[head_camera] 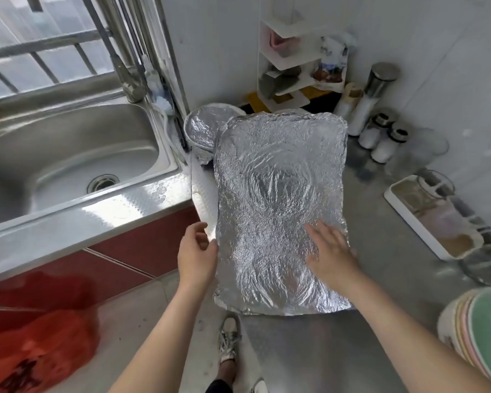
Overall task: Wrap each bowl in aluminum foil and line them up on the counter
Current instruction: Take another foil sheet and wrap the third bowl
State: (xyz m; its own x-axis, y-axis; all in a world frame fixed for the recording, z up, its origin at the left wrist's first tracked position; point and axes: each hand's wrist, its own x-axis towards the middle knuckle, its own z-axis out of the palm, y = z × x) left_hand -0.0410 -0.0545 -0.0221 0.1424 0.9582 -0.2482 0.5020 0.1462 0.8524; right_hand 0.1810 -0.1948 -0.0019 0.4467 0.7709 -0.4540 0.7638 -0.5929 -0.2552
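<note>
A large crinkled sheet of foil (pixel 281 131) lies flat on the steel worktop (pixel 309 350), filling the centre of the frame. Ring-shaped creases mark its middle; whether a bowl sits under them cannot be told.

The right hand (pixel 332 251) rests palm-down on the lower right part of the sheet, its fingers (pixel 316 231) straight and spread, holding nothing. The left hand (pixel 196 248) is at the sheet's left edge, fingers loosely curved and thumb against the foil; whether it pinches the edge cannot be told.

Just behind the sheet's upper left corner stands a foil-wrapped bowl (pixel 201 131), beside the sink (pixel 54 165). A stack of unwrapped bowls (pixel 476 330) sits at the lower right edge of the frame. Jars (pixel 380 137) stand at the upper right, with a white tray (pixel 403 205) below them.
</note>
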